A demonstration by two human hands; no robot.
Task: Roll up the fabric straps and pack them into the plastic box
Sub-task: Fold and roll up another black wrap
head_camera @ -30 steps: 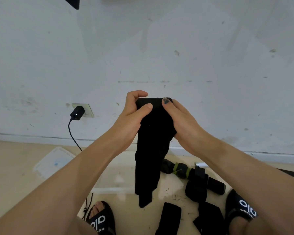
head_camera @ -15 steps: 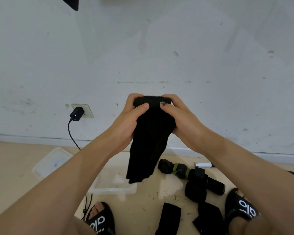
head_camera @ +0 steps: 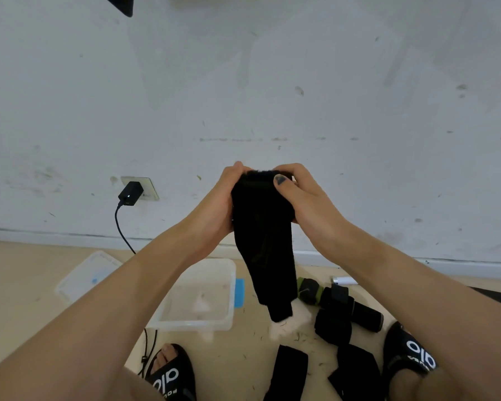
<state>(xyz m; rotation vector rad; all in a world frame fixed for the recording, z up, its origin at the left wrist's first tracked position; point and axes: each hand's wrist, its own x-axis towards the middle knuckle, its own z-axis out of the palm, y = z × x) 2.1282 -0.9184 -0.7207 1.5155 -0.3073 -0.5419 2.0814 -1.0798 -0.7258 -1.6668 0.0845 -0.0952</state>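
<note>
While both hands are raised in front of the white wall [head_camera: 272,82], they hold one black strap [head_camera: 263,241] between them at its top end. The left hand [head_camera: 214,209] curls around the left side of the rolled top, fingers wrapped behind the fabric, and the right hand [head_camera: 304,198] grips the right side with its thumb pressed across the front of the roll and the other fingers curled behind. The loose tail of the strap hangs straight down from the hands and ends above the floor [head_camera: 18,299], well clear of it.

Below the hands, a clear plastic box [head_camera: 229,285] sits open on the floor. It seems to hold no straps, though the pale patch on its bottom is hard to read and the left forearm covers its near left corner. A blue clip [head_camera: 239,292] shows on its right side. The clear lid [head_camera: 81,277] lies flat on the floor just to the left of the box.

To the right of the box, more black straps [head_camera: 333,325] lie in a loose heap on the floor, some already rolled, one with a green band [head_camera: 310,290]. Two flat straps lie nearer the feet. A black charger [head_camera: 130,193] is plugged into the wall socket [head_camera: 148,188], its cable [head_camera: 122,230] trailing down to the floor. Each foot wears a black slipper [head_camera: 171,374].
</note>
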